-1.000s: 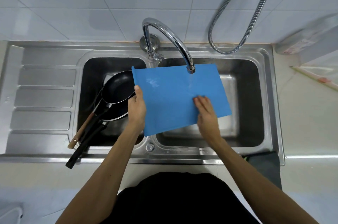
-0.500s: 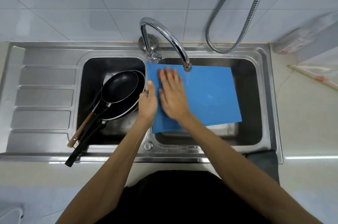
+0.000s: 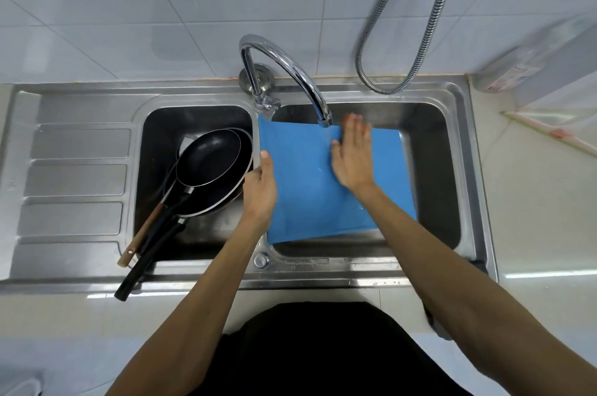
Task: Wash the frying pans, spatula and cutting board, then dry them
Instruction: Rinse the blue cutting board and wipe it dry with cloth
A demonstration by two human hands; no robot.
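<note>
Two hands used: cutting board [image 3: 307, 201] is clamped at its edge by left hand [image 3: 260, 192] for steadiness and rubbed by flat, straight fingers of right hand [image 3: 353, 163], faucet [image 3: 290, 72] stream kept just beside them.

- Along the sink [image 3: 206, 276], from left end to right end: drainboard [image 3: 77, 182], left basin [image 3: 193, 114], right basin [image 3: 433, 176].
- At the back rim, between the basins: faucet [image 3: 290, 62], spout reaching forward over the right basin's back left corner.
- Behind the right basin, against the wall: hose [image 3: 420, 49].
- In the left basin: frying pans [image 3: 208, 158], smaller atop larger, handles [image 3: 142, 266] out over the front rim.
- Over the right basin: cutting board [image 3: 307, 188], left edge above the divider.
- Clasped on the board's left edge: left hand [image 3: 260, 192]; flat on top near its back edge, just right of the spout: right hand [image 3: 353, 156].
</note>
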